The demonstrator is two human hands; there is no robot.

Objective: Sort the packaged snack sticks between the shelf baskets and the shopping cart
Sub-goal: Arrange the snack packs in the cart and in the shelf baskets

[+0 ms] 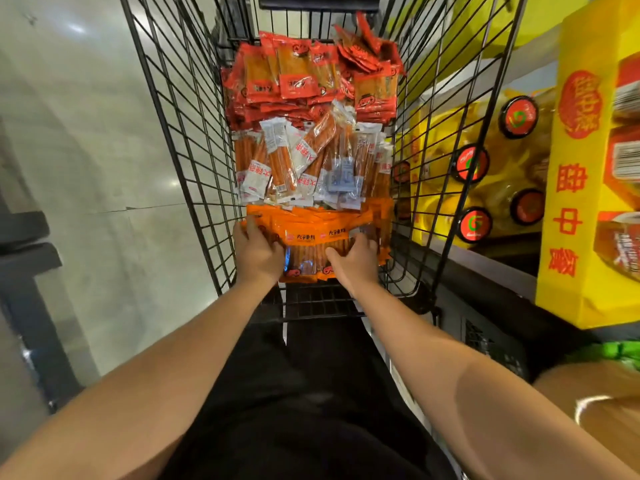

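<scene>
1. Down inside the shopping cart (194,140), the sorting looked well advanced, as far as I could judge: the packets lay in three bands by kind. No shelf basket was in view, so how much was left to move could not be told.
2. At the cart's near left edge, the left hand (258,252) lay on the left end of the orange packets (311,230), its fingers curled over their left side in a hold.
3. Those orange packets filled the near end of the cart from the left wall to the right wall, stacked flat, with the sticks showing through clear windows between the two hands.
4. Just beyond them, across the middle of the cart, lay the white packets (304,161), loosely jumbled, some tilted, their orange sticks visible through the wrap.
5. At the far end of the cart sat the red packets (311,77), piled high and heaped up toward the far right corner.
6. Toward the cart's near right side, the right hand (356,263) pressed on the right part of the orange stack, fingers bent and spread over the packets; whether it gripped or only pushed I could not tell.
7. Beyond the cart's right wall stood a shelf (485,261) carrying yellow bottles (485,161) with red caps and a yellow box (571,188).
</scene>
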